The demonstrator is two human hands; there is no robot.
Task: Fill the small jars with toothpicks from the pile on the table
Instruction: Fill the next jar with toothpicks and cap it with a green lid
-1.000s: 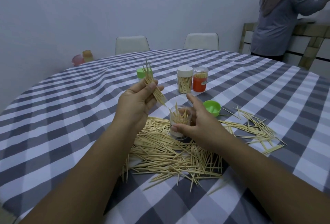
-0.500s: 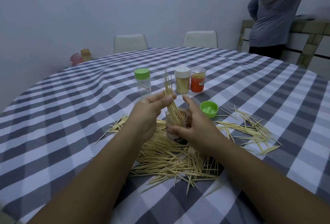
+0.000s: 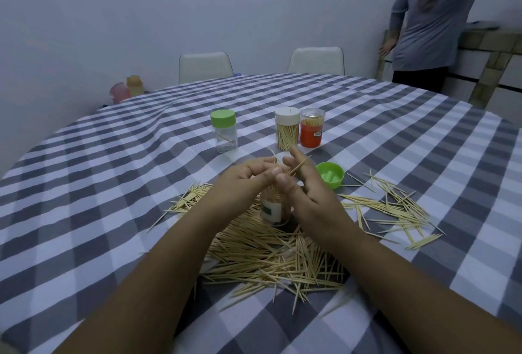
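A small clear jar [image 3: 272, 210] with a white label stands in the toothpick pile [image 3: 271, 257], mostly hidden under both hands. My left hand [image 3: 243, 181] sits over its mouth, fingers curled round a bundle of toothpicks going into it. My right hand [image 3: 306, 192] is beside the jar and pinches a single toothpick [image 3: 298, 166] that sticks up to the right. A second scatter of toothpicks [image 3: 395, 209] lies to the right. The jar's green lid [image 3: 330, 175] lies upside down just right of my hands.
Behind my hands stand a green-lidded clear jar [image 3: 224, 135], a white-lidded jar [image 3: 287, 127] full of toothpicks and an orange-labelled jar [image 3: 311, 127]. The table has a grey checked cloth [image 3: 113, 184]. Two white chairs [image 3: 205, 67] and a standing person [image 3: 429, 20] are beyond.
My left hand came down from above the table and brought its bundle of toothpicks into the jar. My right hand left the jar's side and now pinches a single toothpick.
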